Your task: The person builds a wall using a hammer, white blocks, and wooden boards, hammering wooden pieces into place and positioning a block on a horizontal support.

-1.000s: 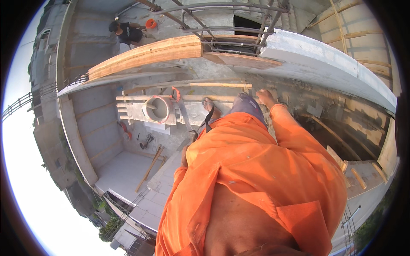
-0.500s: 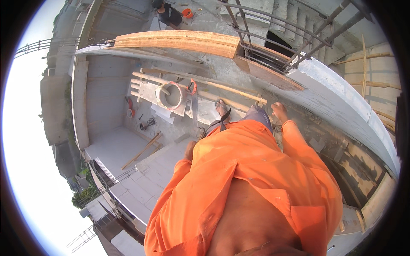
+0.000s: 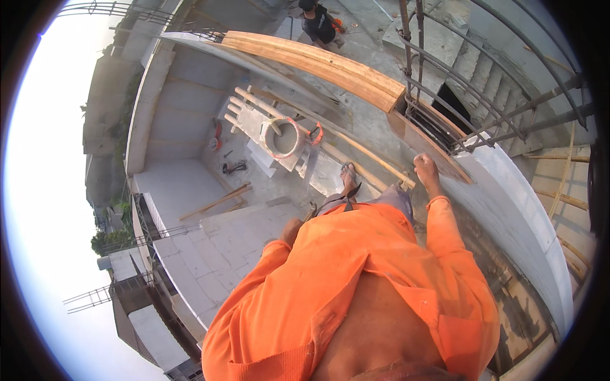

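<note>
My right hand (image 3: 426,170) is raised ahead of my right hip, its fingers curled into a fist with nothing visible in them. It is nearest to the wooden board on the wall's side, apart from it. My left hand (image 3: 291,232) hangs at my left hip, its fingers mostly hidden; a small dark object shows just beyond it, too small to name. Ahead of me a round bucket (image 3: 282,138) of grey mortar stands on a plank platform (image 3: 324,174), a light handle sticking out of it. Beside the bucket is a handsaw (image 3: 314,134) with an orange handle.
A light wall (image 3: 502,190) runs along my right, topped by a timber beam (image 3: 318,63) and steel rebar (image 3: 470,120). My foot (image 3: 348,178) is on the planks. Wooden sticks (image 3: 216,201) and a dark tool (image 3: 235,167) lie below left. A person (image 3: 316,25) is at the far side.
My right hand has risen and moved forward, toward the wall. My view has turned, so the bucket and platform appear farther right. The far person has shifted position near the orange bucket.
</note>
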Available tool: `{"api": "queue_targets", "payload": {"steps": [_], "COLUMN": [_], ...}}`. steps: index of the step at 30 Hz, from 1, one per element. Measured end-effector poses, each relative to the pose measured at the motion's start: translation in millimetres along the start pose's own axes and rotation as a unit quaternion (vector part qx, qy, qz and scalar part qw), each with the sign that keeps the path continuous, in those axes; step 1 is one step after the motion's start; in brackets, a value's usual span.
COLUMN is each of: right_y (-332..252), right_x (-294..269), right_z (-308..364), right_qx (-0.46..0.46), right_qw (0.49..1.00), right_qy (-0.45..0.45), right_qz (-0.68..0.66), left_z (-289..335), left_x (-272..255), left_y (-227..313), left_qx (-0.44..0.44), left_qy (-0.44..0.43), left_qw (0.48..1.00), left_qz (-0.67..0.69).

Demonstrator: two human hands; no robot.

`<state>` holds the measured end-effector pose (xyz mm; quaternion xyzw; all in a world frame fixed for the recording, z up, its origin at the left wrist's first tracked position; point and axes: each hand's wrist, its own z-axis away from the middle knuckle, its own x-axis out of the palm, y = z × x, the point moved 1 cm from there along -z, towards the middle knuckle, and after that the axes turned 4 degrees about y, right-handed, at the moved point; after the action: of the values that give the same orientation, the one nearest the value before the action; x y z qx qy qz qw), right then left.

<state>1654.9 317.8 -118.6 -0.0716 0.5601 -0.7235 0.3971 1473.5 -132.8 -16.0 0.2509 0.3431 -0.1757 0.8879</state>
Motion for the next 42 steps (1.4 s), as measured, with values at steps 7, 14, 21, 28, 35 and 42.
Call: {"api": "queue_targets", "payload": {"steps": [7, 14, 21, 28, 35, 42], "right_y": [-19.2, -98.3, -159.1, -210.6, -242.8, -239.3], "right_x": [10.8, 29.1, 55.0, 85.6, 122.0, 161.2], "right_z": [-23.0, -19.9, -44.7, -85.5, -151.4, -199.0], "right_qx": [-0.060, -0.107, -0.240, -0.340, -0.176, -0.067], "right_qw": [0.997, 0.990, 0.966, 0.933, 0.912, 0.901], "right_qy": [-0.015, -0.097, -0.082, 0.032, 0.113, 0.153], "right_qz": [-0.038, 0.003, 0.044, 0.114, 0.352, 0.401], "left_z": [12.9, 24.9, -27.7, -84.7, -136.7, -167.0], "left_x": [-5.9, -14.5, -28.6, -51.9, -119.7, -168.3], "left_y": [11.8, 22.4, 5.0, -27.6, -67.5, -113.8], "left_qx": [-0.004, -0.022, -0.213, -0.291, -0.337, -0.363], "left_qy": [0.010, 0.051, -0.010, 0.017, -0.015, -0.038], "left_qw": [1.000, 0.998, 0.977, 0.956, 0.934, 0.924], "left_qz": [0.005, 0.017, 0.014, 0.034, 0.120, 0.112]}}
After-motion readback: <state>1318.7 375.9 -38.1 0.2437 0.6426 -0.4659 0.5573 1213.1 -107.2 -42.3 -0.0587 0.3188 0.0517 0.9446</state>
